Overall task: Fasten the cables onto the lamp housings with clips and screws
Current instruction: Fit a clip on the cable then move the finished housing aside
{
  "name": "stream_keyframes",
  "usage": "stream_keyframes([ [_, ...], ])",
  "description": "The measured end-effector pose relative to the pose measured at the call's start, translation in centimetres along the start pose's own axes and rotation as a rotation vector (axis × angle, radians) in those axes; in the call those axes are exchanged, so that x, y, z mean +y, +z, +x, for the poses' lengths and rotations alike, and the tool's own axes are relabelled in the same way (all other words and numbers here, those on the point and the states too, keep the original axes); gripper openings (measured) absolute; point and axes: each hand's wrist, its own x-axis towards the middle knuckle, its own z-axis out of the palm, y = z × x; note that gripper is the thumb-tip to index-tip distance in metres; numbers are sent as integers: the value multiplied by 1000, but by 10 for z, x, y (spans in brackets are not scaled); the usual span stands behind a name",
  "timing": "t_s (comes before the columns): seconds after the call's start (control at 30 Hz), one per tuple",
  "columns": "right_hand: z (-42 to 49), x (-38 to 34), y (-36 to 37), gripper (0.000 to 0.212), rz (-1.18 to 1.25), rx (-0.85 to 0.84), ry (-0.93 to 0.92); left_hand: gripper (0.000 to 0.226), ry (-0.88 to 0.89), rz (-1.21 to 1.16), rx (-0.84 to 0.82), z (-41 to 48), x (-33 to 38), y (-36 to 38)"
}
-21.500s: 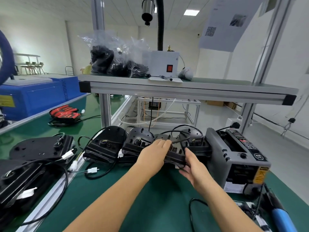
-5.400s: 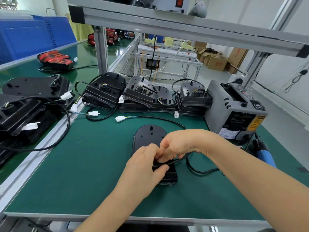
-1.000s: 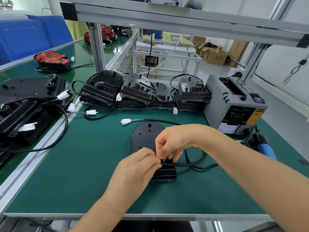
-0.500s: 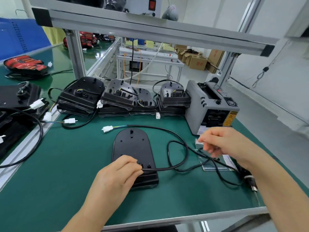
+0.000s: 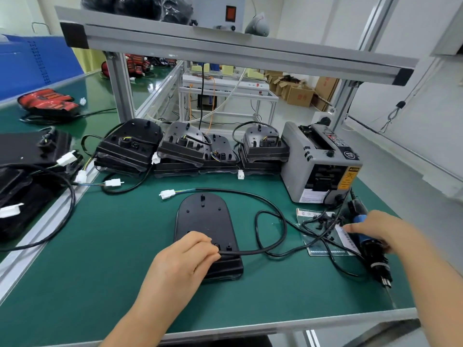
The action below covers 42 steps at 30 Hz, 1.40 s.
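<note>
Fingers of the left hand [image 5: 184, 256] press down, curled and close together, on the near end of the lamp housing [image 5: 205, 229], pinning the black cable [image 5: 253, 251] where it leaves the housing; whether a clip sits under the fingertips cannot be told. The right hand [image 5: 375, 229] lies well off to the right, its fingers bent over the blue-and-black electric screwdriver [image 5: 368, 244] beside a clear bag of small black clips and screws [image 5: 323, 221]; whether it grips the tool or only touches it is unclear. The housing is a flat, matte black plastic shell, rounded at its far end, its long axis running away from the person on the green bench mat [image 5: 112, 246]. The fastening point lies to the left of the right hand and nearer the left, so the driver would likely have to cross leftward over the slack loops. The cable is smooth, rubbery and limp, ending in a white connector [image 5: 167, 194] beyond the housing.
</note>
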Motion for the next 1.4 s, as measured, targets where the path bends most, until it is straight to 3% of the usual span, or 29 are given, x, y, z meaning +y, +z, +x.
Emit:
stream_keyframes([
  [0.17, -7, 18, 0, 33, 372, -32, 52, 16, 4, 11, -7, -1, -1, 0],
  [0.33, -32, 46, -17, 41, 1152, -171, 75, 6, -3, 12, -2, 0, 0, 0],
  [0.47, -68, 29, -24, 45, 1835, -336, 3, 7, 0, 2, -10, -1, 0, -1],
  [0.53, -87, 7, -23, 45, 2078, -314, -11, 6, 0, 1, -17, 0, 0, -2],
  [0.67, -121, -48, -23, 39, 2325, -200, -97, 5, 2, -4, -22, 1, 1, -2],
  [0.83, -139, -117, -21, 30, 2440, -120, -297, 7, -2, -2, -42, 2, 2, -5],
  [1.0, -142, -167, -18, 27, 2255, 47, -542, 6, 0, 10, -33, 3, 4, -6],
  [1.1, -146, -187, -16, 14, 2176, 24, -703, 6, 15, 16, -28, 4, 4, -6],
  [1.4, -158, -215, -7, 15, 1966, 18, -929, 7, 30, 25, -24, 4, 0, -4],
])
